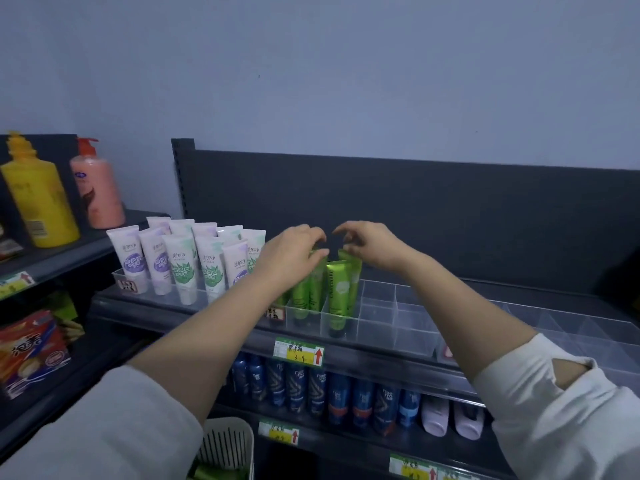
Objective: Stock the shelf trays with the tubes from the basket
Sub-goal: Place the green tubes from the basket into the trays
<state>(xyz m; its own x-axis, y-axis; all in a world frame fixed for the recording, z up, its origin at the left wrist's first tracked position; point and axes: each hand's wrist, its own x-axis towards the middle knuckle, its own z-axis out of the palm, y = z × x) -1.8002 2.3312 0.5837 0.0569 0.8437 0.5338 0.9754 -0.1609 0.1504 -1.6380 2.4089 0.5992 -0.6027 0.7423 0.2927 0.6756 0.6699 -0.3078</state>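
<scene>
Centre frame: left hand [294, 252] and right hand [372, 245], fingers curled, pinch tops of green tubes [337, 291] standing in tray [398, 325]. Compartments rightward unfilled; basket [228, 429], bottom, holds more. Early stage, likely.

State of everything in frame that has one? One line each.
green tubes: upright, caps down, in clear tray
clear tray: only left compartments filled
left hand: fingers curled over the tube tops, gripping
right hand: pinching one tube's crimped top
white tubes: upright, caps down, trayed
basket: green tubes inside
pump bottles: upright, left shelf
</scene>
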